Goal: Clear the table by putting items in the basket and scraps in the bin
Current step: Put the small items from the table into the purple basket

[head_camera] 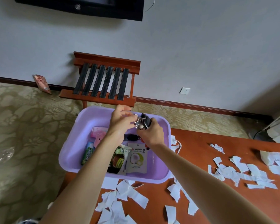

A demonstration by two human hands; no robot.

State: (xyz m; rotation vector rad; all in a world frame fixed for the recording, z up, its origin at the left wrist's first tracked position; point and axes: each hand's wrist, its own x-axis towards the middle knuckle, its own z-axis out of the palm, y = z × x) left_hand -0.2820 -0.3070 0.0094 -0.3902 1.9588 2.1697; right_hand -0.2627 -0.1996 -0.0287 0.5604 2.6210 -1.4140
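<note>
both hands hold a keyring [142, 122] over the far end of the lilac basket [71, 152], judged ready to drop it in. left hand [121, 121] grip: fingertips pinch the metal rings. right hand [151, 135] grip: curled round the black fob. gum pack [87, 153] and snack pouches [136, 159] lie inside. paper scraps [233, 172] litter the worktop [200, 146] to the right and near. no bin in view.

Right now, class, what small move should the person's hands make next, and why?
Probably let the black key fob drop into the purple basket: the left hand and right hand hold it above the snack packets, while torn paper scraps wait on the table.
</note>
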